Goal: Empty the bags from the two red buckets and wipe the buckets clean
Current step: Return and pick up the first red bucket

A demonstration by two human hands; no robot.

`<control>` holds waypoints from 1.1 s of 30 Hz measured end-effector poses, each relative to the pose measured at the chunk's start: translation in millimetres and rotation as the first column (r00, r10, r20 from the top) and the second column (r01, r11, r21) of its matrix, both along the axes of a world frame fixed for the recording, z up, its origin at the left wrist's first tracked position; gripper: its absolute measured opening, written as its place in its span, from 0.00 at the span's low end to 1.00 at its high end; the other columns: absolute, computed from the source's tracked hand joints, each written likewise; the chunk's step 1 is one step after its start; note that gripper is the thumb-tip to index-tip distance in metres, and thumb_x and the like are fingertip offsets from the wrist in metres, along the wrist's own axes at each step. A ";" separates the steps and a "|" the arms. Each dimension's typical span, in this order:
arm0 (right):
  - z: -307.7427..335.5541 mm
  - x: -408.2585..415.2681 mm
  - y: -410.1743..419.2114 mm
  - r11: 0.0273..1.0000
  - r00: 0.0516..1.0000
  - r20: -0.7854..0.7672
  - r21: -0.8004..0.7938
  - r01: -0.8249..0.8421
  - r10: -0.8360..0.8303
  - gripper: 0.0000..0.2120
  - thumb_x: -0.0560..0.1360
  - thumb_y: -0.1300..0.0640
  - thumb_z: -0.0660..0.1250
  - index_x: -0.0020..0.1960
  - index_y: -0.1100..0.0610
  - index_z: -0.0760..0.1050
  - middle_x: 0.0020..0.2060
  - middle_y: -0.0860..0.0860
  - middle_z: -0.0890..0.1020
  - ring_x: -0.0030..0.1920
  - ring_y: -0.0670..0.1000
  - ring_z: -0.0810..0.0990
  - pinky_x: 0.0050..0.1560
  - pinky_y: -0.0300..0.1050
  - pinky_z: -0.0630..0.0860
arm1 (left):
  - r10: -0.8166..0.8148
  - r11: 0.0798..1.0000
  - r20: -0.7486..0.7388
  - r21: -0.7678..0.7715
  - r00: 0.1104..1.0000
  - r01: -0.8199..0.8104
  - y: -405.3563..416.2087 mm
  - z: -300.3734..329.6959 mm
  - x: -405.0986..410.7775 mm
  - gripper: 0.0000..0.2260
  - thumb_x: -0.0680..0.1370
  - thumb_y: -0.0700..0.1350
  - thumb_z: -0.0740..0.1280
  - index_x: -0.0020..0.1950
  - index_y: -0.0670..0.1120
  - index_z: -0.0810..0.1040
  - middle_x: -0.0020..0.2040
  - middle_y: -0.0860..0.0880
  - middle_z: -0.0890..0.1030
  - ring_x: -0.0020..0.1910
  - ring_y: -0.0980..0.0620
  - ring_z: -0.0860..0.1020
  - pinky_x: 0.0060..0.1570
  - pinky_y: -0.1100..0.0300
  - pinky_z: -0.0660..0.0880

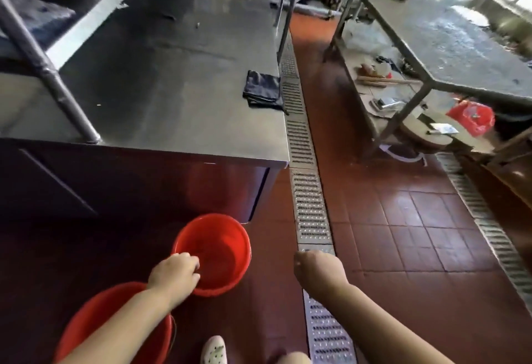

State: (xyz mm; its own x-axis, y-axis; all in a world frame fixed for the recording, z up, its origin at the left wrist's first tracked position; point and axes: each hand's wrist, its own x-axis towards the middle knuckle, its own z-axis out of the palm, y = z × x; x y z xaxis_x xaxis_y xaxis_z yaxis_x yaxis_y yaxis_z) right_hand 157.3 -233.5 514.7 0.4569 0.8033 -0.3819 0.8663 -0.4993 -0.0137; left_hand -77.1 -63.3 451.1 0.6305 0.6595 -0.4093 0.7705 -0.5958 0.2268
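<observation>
Two red buckets stand on the floor in front of a steel counter. The far bucket [221, 248] looks empty inside. My left hand [175, 273] grips its near rim, fingers curled over the edge. The near bucket [95, 326] is at the bottom left, partly hidden by my left forearm; its inside does not show. My right hand [315, 270] hangs over the floor drain with its fingers curled, and nothing shows in it. A dark folded cloth [263, 90] lies on the counter's right edge.
The steel counter [172, 75] fills the left. A metal drain grate [308, 205] runs along the red tile floor. On the right stands a steel table [449, 47] with a cluttered lower shelf and a red plastic bag [472, 117]. My shoe [214, 350] is at the bottom.
</observation>
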 end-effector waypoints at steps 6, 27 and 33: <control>-30.8 54.3 81.7 0.965 0.967 -0.045 -0.073 -0.253 0.250 0.12 0.78 0.55 0.56 0.54 0.54 0.76 0.52 0.54 0.81 0.53 0.58 0.80 0.40 0.44 0.69 | 0.236 0.971 -0.048 -0.036 0.971 -0.237 15.9 -22.2 11.9 0.11 0.78 0.51 0.61 0.58 0.53 0.76 0.57 0.55 0.77 0.60 0.54 0.73 0.55 0.59 0.71; -323.2 123.4 240.7 0.657 0.728 -0.255 -0.315 -0.685 0.637 0.09 0.76 0.49 0.60 0.51 0.49 0.76 0.51 0.49 0.82 0.52 0.55 0.81 0.43 0.42 0.72 | 0.979 0.139 -0.086 -0.371 0.183 -0.918 -25.3 -274.1 111.4 0.09 0.76 0.39 0.66 0.53 0.44 0.82 0.51 0.46 0.84 0.51 0.47 0.81 0.45 0.61 0.70; -441.9 105.8 256.5 0.846 0.884 -0.283 -0.290 -0.448 0.371 0.18 0.76 0.50 0.60 0.65 0.51 0.68 0.60 0.53 0.77 0.58 0.56 0.78 0.49 0.45 0.72 | 0.990 -0.025 -0.140 -0.351 0.026 -0.936 -31.3 -392.4 105.2 0.17 0.76 0.41 0.67 0.64 0.39 0.72 0.57 0.39 0.80 0.56 0.41 0.78 0.53 0.53 0.72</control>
State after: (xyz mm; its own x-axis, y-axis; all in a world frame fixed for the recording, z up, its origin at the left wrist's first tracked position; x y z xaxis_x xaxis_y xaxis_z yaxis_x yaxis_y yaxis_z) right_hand 263.1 22.9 72.8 -0.0060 0.7027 -0.7115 0.9879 -0.1063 -0.1133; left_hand 28.1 -94.6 58.7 -0.4572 0.5499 -0.6990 0.4981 0.8094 0.3110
